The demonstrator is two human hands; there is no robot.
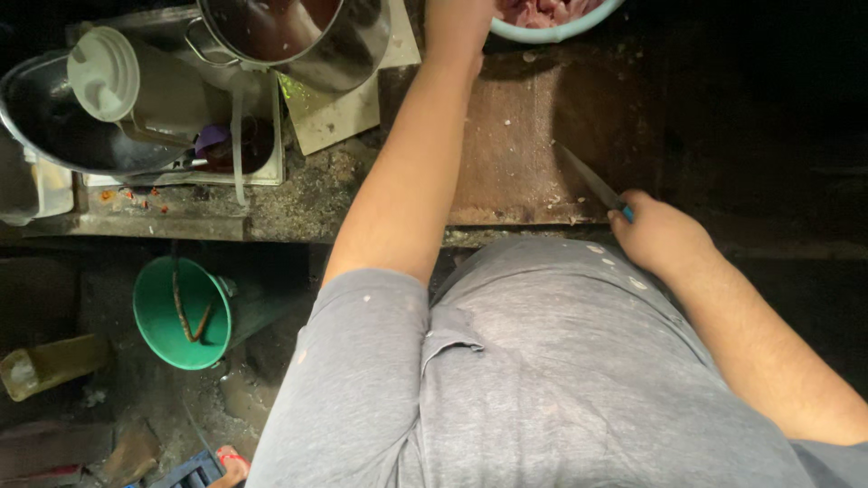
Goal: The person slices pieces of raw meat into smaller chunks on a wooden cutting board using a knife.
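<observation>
Overhead, right hand [658, 237] grips a knife [589, 181]; left hand [457, 27] reaches the bowl [551, 34], grip unclear.

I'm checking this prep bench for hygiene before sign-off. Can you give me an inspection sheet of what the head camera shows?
Surface: worn, stained cutting board on a grimy counter.
Job's things: knife with blade resting on the board; light blue bowl of raw meat at the far edge.
Clutter: steel pot, dark pan, white-lidded container, scraps.
Hands: right hand grips the knife handle; left hand reaches to the bowl.
Cables: nothing seen.
Surroundings: green bucket on a dirty floor.
</observation>
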